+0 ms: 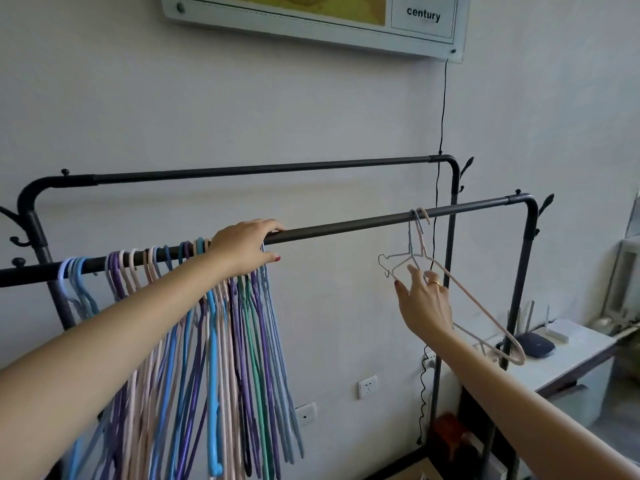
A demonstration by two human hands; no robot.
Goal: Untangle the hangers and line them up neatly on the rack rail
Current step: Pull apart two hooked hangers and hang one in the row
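A black rack rail (346, 226) runs from lower left to upper right. Several pink, blue, purple and green hangers (221, 341) hang bunched on its left half. My left hand (246, 245) rests on the rail at the right end of that bunch, fingers curled over the bar and touching the nearest hooks. Two hangers hang apart on the right: a pink hanger (478, 306) and a pale blue hanger (398, 261) behind it. My right hand (424, 303) reaches up to them with fingers spread, fingertips touching the pink hanger's shoulder; no grasp is visible.
A second black rail (263, 169) runs behind and higher, near the white wall. A black cable (441, 109) drops from a framed board (311, 15). A low white shelf (568, 362) with a router (535, 344) stands at the right. Wall sockets (367, 386) sit low.
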